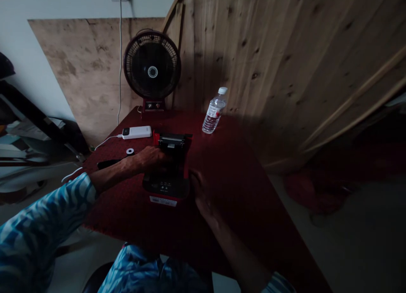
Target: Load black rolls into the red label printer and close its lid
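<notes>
A small red and black printer-like device (168, 170) sits on the dark red table (241, 191), its top cover raised. My left hand (150, 157) rests on the device's left side, fingers curled against the black top. Against its right side lies my right hand (198, 191), in deep shadow, so its fingers are hard to make out.
A black table fan (152, 68) stands at the table's back edge. A clear water bottle (215, 111) stands at the back right. A white power bank with a cable (136, 132), a small tape roll (130, 151) and a dark flat object (108, 163) lie to the left. Wooden boards lean behind.
</notes>
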Available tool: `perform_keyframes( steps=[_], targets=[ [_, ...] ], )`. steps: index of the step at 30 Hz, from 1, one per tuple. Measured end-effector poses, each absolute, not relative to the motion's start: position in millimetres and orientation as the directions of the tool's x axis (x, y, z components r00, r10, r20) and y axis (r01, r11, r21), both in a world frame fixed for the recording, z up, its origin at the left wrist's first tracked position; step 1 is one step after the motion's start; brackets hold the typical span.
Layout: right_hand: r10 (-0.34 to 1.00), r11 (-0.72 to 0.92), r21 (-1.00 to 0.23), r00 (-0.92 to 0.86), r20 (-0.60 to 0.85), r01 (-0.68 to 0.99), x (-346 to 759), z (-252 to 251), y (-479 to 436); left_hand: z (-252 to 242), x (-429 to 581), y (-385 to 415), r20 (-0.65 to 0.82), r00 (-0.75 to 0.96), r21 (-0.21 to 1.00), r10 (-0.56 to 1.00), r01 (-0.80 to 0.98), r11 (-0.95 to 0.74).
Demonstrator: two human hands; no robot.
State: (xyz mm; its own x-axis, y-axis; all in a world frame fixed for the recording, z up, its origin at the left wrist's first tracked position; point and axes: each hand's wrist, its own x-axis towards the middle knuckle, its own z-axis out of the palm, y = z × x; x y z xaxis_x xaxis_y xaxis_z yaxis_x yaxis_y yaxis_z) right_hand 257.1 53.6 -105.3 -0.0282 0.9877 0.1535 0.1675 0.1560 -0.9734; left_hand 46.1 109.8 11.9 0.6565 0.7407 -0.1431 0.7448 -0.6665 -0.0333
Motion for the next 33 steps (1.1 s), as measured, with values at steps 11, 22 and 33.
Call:
perform_keyframes(
  steps=[11,22,33],
  targets=[
    [0.988,0.148,-0.981,0.014,0.151,0.128,256,-96,51,29,38,75,0.192,0.665,0.348,0.721,0.641,-0.684],
    [0.928,0.369,-0.928,0.033,0.371,0.061,259,-66,22,18,67,34,0.576,0.562,0.130,0.594,0.654,-0.745],
    [0.959,0.242,-0.969,0.135,0.247,0.053,263,-51,6,4,73,18,0.498,0.622,0.172,0.605,0.613,-0.771]
  ],
)
